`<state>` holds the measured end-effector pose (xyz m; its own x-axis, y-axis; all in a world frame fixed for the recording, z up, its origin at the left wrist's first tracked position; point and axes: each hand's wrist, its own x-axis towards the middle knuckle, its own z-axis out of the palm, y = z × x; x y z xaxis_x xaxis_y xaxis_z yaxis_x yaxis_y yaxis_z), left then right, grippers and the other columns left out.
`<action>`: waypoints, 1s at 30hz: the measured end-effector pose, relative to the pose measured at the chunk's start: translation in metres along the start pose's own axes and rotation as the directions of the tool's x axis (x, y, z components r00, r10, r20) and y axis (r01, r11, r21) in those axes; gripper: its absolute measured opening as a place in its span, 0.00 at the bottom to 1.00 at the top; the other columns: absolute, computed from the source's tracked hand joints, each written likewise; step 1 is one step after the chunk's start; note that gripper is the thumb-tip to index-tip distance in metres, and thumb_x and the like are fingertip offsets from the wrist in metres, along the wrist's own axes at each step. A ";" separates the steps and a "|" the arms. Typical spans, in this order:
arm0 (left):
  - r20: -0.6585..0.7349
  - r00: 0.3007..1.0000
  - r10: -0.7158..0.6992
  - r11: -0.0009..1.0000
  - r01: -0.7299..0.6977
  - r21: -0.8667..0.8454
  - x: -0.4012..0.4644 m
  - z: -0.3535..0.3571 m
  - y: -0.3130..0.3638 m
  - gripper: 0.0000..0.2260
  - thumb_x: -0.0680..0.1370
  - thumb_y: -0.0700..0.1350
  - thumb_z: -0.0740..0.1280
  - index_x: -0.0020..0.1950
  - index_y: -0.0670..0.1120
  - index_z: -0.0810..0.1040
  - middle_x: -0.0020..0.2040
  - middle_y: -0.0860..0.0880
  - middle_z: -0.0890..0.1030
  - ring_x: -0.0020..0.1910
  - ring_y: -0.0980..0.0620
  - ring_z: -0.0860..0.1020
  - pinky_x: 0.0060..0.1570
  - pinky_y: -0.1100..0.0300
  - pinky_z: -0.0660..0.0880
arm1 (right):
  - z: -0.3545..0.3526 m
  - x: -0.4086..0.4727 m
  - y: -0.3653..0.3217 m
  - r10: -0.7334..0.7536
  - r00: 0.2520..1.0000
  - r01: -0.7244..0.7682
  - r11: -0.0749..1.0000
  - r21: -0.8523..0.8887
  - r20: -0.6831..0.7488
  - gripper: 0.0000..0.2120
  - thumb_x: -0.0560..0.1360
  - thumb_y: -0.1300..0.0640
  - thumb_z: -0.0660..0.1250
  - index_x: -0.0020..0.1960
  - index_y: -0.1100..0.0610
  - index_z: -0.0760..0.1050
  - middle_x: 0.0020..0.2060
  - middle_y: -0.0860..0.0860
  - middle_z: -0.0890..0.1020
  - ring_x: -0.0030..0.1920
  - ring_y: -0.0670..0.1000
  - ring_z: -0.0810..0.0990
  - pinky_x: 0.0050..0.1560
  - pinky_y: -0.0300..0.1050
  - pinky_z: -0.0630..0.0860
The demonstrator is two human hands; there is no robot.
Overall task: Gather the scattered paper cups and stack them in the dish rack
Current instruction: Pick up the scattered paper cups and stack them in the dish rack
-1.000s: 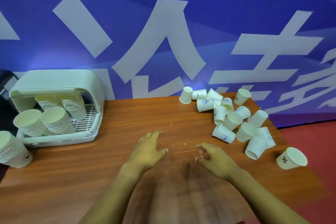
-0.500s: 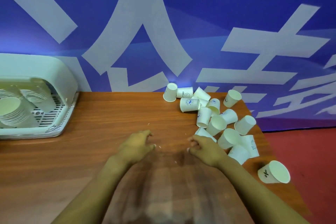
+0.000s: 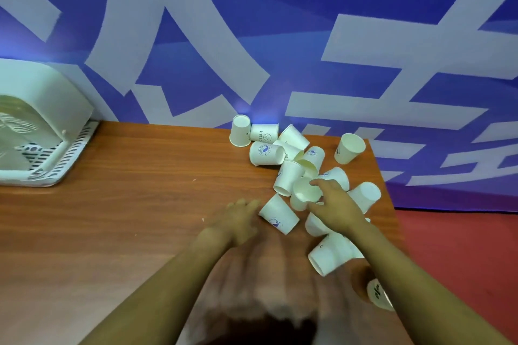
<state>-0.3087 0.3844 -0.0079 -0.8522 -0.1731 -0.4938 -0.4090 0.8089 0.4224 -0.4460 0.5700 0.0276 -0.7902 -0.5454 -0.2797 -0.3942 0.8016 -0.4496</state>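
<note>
both hands are out over the brown wood-grain table, down among the scattered white paper cups. from my seat the right hand has its index finger and thumb around the rim of an open-mouthed white paper cup in the middle of the pile, pinching it. the left hand is blurred; its fingertips reach the base of a white paper cup lying on its side with a blue round logo, fingers loosely bent, and i cannot tell whether it grips or only touches.

writing i can read: one tipped cup at the back of the pile shows "hello" with a small smiley face. another on its side carries a round blue emblem whose text is too small for me. a white paper cup with a black mark near the table's right edge is half hidden behind the right forearm. one upright cup stands apart at the far right corner.

the pale green plastic dish rack with a domed lid sits at the far left of the table, well apart from the pile and cut off by the frame edge; stacked cups inside it are only a smear through the lid. behind everything hangs a blue banner with large white characters, cropped so i cannot read them. red floor shows right of the table.
</note>
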 end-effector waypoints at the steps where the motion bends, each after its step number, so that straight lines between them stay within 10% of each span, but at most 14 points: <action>1: 0.010 1.000 0.001 1.000 -0.001 0.006 0.005 0.001 0.004 0.29 0.72 0.47 0.62 0.72 0.57 0.60 0.66 0.47 0.69 0.66 0.43 0.68 0.63 0.45 0.68 | 0.000 0.004 0.004 -0.002 1.000 0.002 1.000 0.000 -0.002 0.28 0.73 0.49 0.68 0.70 0.49 0.64 0.68 0.52 0.69 0.60 0.54 0.75 0.59 0.51 0.75; 17: 0.004 1.000 0.009 0.980 -0.009 0.201 0.087 0.016 0.027 0.38 0.74 0.42 0.69 0.76 0.58 0.52 0.73 0.48 0.57 0.69 0.42 0.63 0.67 0.47 0.66 | 0.022 0.066 0.033 -0.007 0.984 -0.010 0.996 0.092 0.178 0.46 0.66 0.42 0.74 0.76 0.51 0.53 0.72 0.51 0.63 0.68 0.54 0.66 0.64 0.50 0.69; 30: 0.015 1.000 -0.003 1.000 0.003 0.025 0.063 -0.004 0.007 0.32 0.69 0.48 0.73 0.70 0.49 0.63 0.68 0.48 0.66 0.66 0.44 0.67 0.63 0.50 0.68 | 0.015 0.058 0.014 -0.023 0.990 0.005 0.991 0.130 0.138 0.39 0.69 0.46 0.72 0.74 0.49 0.57 0.67 0.51 0.68 0.65 0.53 0.70 0.61 0.51 0.71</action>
<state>-0.3663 0.3775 -0.0328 -0.8460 -0.1672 -0.5063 -0.4029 0.8223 0.4018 -0.4910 0.5460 -0.0075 -0.7085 -0.5924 -0.3837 -0.3337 0.7602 -0.5575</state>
